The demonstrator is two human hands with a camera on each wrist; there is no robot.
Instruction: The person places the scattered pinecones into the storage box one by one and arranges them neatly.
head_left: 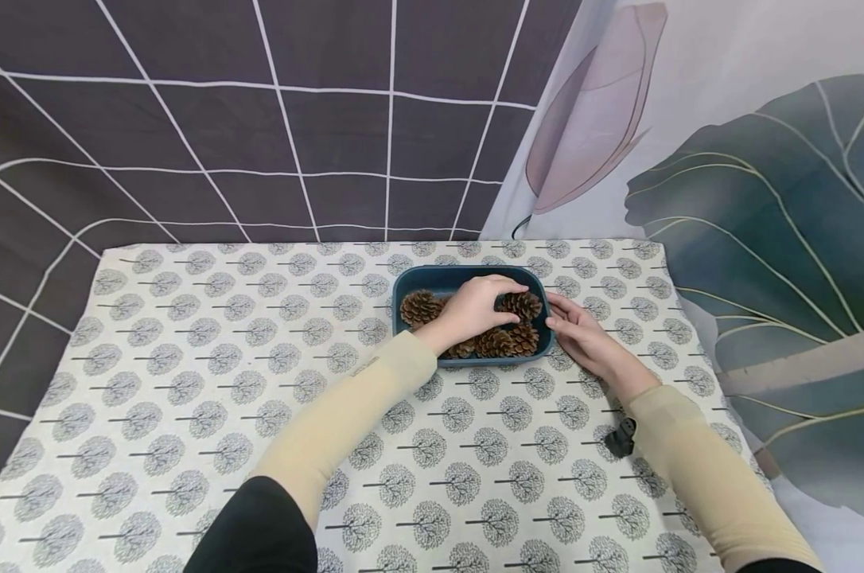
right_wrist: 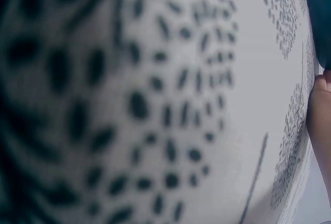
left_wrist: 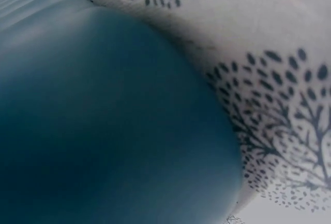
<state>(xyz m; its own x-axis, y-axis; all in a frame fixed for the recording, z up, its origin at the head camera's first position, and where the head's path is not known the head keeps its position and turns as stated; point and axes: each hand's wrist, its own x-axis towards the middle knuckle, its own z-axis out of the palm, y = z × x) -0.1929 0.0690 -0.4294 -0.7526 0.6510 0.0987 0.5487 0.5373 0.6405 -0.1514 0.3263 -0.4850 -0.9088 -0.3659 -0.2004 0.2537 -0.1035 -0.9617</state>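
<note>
A dark blue rectangular container (head_left: 418, 278) with rounded corners holds several brown pine cones (head_left: 421, 307). My left hand (head_left: 475, 306) reaches in over its near side, fingers and thumb curled round a pine cone (head_left: 523, 305) at the right end. More cones lie below that hand, partly hidden by it. At the container's right end, my right hand (head_left: 582, 334) touches the outer wall with its fingertips and thumb. The left wrist view is mostly filled by the container's smooth blue side (left_wrist: 119, 105). In the right wrist view, part of the right hand (right_wrist: 321, 115) appears beside the blue wall.
Under the container lies a pale tablecloth (head_left: 260, 414) printed with grey trees. A dark curtain with white grid lines (head_left: 332, 135) hangs behind, and a leaf-patterned curtain (head_left: 761, 199) hangs at the right. A small black device (head_left: 621, 438) sits at the right wrist.
</note>
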